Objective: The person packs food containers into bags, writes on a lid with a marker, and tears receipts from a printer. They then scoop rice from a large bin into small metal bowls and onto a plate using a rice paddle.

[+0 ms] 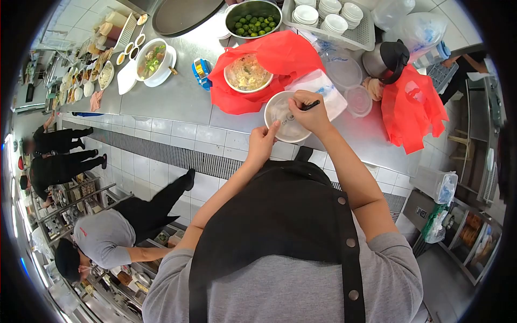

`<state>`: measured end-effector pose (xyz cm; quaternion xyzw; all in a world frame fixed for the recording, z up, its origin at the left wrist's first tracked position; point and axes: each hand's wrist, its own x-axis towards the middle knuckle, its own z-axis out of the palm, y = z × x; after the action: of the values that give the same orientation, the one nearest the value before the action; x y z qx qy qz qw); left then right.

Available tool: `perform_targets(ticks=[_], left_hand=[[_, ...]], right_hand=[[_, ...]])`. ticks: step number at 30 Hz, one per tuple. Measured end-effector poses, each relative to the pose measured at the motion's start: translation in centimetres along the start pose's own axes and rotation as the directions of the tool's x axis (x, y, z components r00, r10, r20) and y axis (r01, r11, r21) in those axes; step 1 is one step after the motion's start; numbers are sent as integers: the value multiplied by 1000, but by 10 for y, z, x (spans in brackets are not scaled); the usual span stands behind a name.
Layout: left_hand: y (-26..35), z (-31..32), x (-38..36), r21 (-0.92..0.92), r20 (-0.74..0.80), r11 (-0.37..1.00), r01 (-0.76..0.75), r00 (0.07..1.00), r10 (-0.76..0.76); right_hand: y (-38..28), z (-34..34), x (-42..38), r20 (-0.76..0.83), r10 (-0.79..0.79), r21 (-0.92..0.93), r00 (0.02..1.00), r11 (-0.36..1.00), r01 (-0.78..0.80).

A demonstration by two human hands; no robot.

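Observation:
My left hand (262,144) grips the near left rim of a round white takeout bowl (279,110), thumb on top. The bowl seems covered by a translucent lid with small markings at its centre. My right hand (311,112) is closed around a black marker (311,105) above the lid; its writing tip is hidden by my fingers. Just beyond, a white bowl of noodle-like food (249,74) sits inside an opened red bag (291,51). To the right of the bowl lies a white plastic packet (335,102), with clear round lids (344,74) beside it.
At the back stand a metal bowl of green citrus (253,22) and a crate of small white bowls (366,37). A black-topped jug (385,60) and another red bag (412,107) are right; a soup bowl (152,60) is left. A co-worker (107,237) bends behind, left.

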<state>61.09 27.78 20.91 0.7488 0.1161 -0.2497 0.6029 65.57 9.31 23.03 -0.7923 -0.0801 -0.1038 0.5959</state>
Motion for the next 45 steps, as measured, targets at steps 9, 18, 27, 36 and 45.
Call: perform_targets(ticks=[9, 18, 27, 36, 45], left_hand=[[-3, -1, 2, 50, 2, 999, -2, 1000, 2], [2, -2, -1, 39, 8, 999, -5, 1000, 5], [-4, -2, 2, 31, 3, 999, -10, 1000, 10], [-2, 2, 0, 11, -37, 998, -61, 997, 61], [-4, 3, 2, 19, -46, 999, -41, 998, 42]], right_hand=[[-5, -1, 1, 6, -1, -11, 1000, 1000, 1], [2, -1, 3, -57, 71, 0, 996, 997, -71], [7, 3, 0, -65, 22, -43, 998, 999, -25], [4, 4, -1, -101, -9, 4, 995, 1000, 10], [4, 0, 2, -212, 4, -76, 977, 997, -20]])
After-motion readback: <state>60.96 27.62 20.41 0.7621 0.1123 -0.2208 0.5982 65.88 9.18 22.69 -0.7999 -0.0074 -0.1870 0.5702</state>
